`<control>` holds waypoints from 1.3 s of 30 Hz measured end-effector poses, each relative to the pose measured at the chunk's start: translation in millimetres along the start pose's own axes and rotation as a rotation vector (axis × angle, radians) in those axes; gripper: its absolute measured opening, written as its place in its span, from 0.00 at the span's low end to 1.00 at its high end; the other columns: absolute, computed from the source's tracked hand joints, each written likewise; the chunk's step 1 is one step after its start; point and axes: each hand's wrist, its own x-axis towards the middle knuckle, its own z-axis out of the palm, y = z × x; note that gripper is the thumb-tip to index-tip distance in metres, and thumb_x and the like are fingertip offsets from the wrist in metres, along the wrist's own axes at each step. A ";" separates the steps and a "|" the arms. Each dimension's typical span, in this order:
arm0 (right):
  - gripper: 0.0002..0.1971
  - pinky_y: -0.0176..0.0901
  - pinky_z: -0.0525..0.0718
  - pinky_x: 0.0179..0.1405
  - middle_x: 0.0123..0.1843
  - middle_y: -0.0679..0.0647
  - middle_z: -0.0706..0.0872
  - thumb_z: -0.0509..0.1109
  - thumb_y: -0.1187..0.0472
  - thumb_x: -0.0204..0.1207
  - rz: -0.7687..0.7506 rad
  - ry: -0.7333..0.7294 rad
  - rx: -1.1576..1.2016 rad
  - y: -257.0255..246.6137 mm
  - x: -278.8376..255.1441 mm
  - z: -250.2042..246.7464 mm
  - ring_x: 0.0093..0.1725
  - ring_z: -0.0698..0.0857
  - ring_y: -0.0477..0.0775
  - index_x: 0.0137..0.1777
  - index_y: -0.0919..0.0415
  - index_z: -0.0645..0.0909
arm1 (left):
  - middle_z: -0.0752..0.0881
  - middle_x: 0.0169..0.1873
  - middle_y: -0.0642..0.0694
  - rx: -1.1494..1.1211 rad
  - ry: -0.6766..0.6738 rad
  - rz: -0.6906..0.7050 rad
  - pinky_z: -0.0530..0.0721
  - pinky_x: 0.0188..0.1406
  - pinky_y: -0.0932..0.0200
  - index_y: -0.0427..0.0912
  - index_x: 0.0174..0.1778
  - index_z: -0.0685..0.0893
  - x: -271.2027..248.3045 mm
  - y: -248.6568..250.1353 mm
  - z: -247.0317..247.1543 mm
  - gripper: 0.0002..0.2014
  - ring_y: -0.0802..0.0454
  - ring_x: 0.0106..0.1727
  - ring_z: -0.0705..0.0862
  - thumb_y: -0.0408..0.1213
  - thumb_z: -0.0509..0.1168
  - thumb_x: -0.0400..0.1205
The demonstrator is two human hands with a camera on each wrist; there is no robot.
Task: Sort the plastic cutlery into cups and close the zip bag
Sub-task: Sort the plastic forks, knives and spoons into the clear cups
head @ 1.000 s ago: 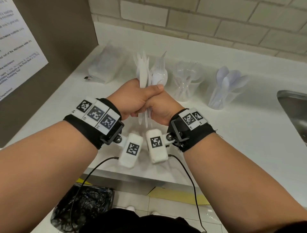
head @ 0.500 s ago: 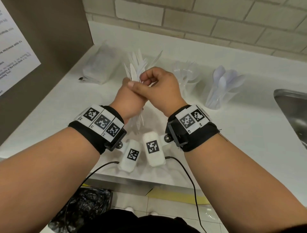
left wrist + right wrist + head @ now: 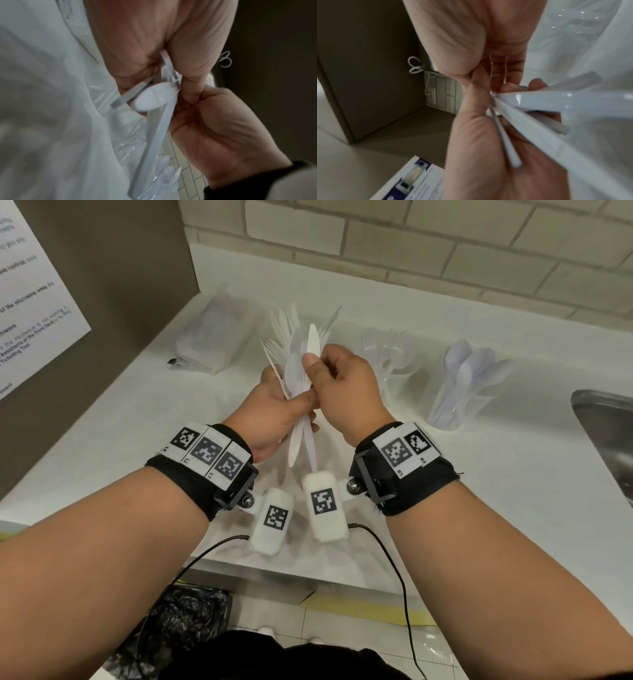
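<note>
Over the white counter my left hand [image 3: 289,404] grips a bundle of white plastic cutlery [image 3: 294,354], forks, knives and spoons fanned upward. My right hand [image 3: 317,368] is beside it and pinches one white knife [image 3: 312,340] at the top of the bundle. The handles [image 3: 159,121] stick out below the left palm in the left wrist view. In the right wrist view they cross as handles [image 3: 539,102] between both palms. A clear cup of forks [image 3: 390,361] and a clear cup of spoons [image 3: 459,392] stand behind to the right. The zip bag [image 3: 212,337] lies at the back left.
A brown panel [image 3: 102,302] with a printed notice walls off the left side. A steel sink [image 3: 609,433] is set into the counter at the right. A tiled wall [image 3: 411,251] runs behind. A black bin bag [image 3: 171,628] sits on the floor below the counter's edge.
My right hand has left its clasp low on the bundle, risen to the top and taken a knife in a pinch. My left hand still holds the bundle, now more fanned.
</note>
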 end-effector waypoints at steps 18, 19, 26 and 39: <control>0.05 0.41 0.79 0.24 0.36 0.52 0.83 0.59 0.59 0.85 0.130 0.161 0.237 -6.2 3.5 -16.3 0.26 0.80 0.51 0.56 0.51 0.74 | 0.81 0.44 0.39 0.144 0.184 0.010 0.90 0.41 0.46 0.40 0.64 0.62 -3.2 4.2 6.8 0.15 0.49 0.30 0.86 0.35 0.60 0.86; 0.05 0.40 0.79 0.24 0.36 0.52 0.81 0.58 0.57 0.85 0.103 0.177 0.213 -7.9 5.8 -19.3 0.25 0.78 0.51 0.56 0.49 0.74 | 0.81 0.42 0.40 0.280 0.194 0.026 0.91 0.38 0.48 0.42 0.62 0.60 -3.8 5.2 6.8 0.14 0.50 0.29 0.85 0.37 0.59 0.86; 0.13 0.31 0.77 0.34 0.32 0.40 0.75 0.76 0.57 0.72 -0.094 0.059 -0.026 -25.0 9.5 -20.6 0.30 0.75 0.40 0.56 0.54 0.81 | 0.74 0.27 0.46 0.838 0.199 0.225 0.65 0.13 0.72 0.30 0.68 0.59 -6.7 -0.9 9.1 0.18 0.53 0.23 0.74 0.31 0.55 0.86; 0.14 0.33 0.75 0.36 0.48 0.52 0.77 0.76 0.50 0.72 0.025 -0.021 -0.353 -24.5 16.9 -12.2 0.35 0.78 0.45 0.32 0.54 0.76 | 0.76 0.61 0.31 1.052 0.242 0.260 0.64 0.23 0.59 0.34 0.75 0.59 -13.1 2.8 15.9 0.26 0.45 0.32 0.75 0.22 0.57 0.81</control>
